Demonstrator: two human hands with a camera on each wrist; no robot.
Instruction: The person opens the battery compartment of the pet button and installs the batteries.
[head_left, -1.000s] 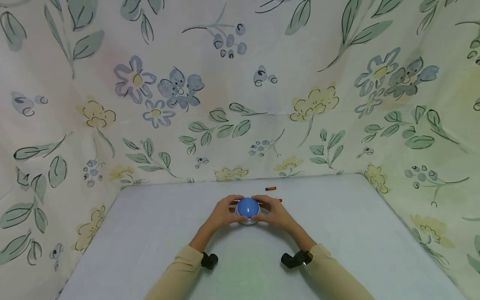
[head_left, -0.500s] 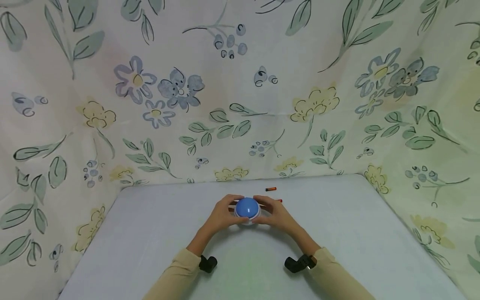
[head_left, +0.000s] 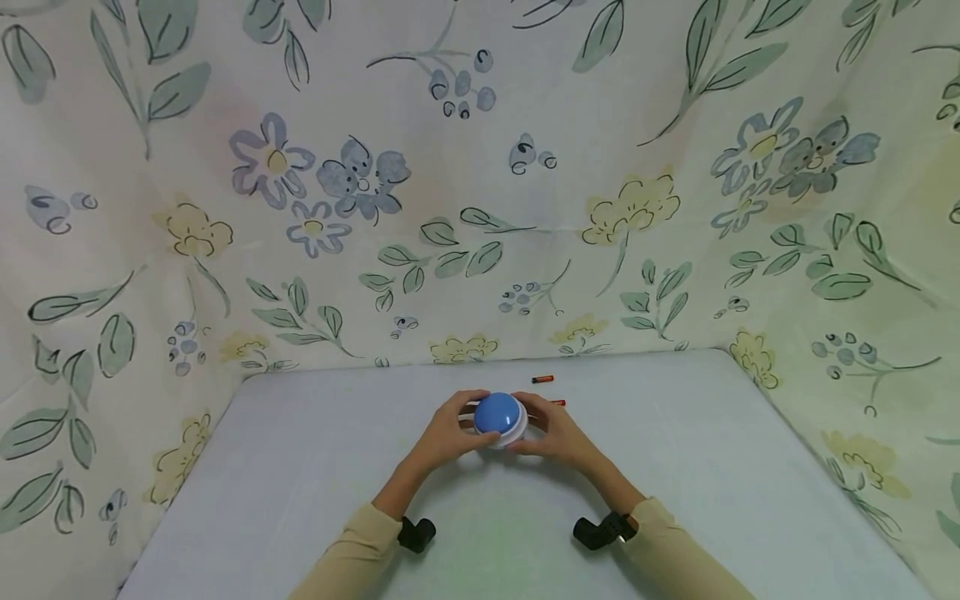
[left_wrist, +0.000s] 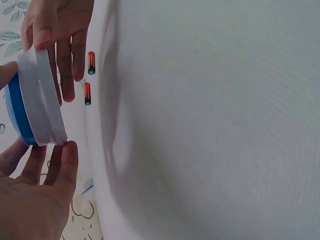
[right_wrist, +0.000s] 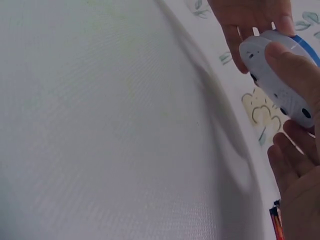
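Both hands hold a round white device with a blue domed top (head_left: 498, 414) above the far middle of the table. My left hand (head_left: 444, 429) grips its left side, thumb at the near rim and fingers behind. On the other side my right hand (head_left: 557, 433) pinches the white base (left_wrist: 41, 97). The right wrist view shows the right thumb (right_wrist: 292, 65) pressed on the white underside (right_wrist: 275, 85), which has several small dark spots. The dome leans toward the left hand. Parts of the fingers behind the device are hidden in the head view.
Two small orange-red and black batteries lie beyond the right hand: one battery (head_left: 543, 379) near the back edge, the other (left_wrist: 88, 94) partly hidden by that hand in the head view. A white cloth covers the table (head_left: 315, 467). Floral fabric (head_left: 480, 208) hangs behind.
The device has tilted, its blue dome turning to the left and more of the white base showing on the right. Both hands stay on it, and the right forearm has shifted slightly rightward.
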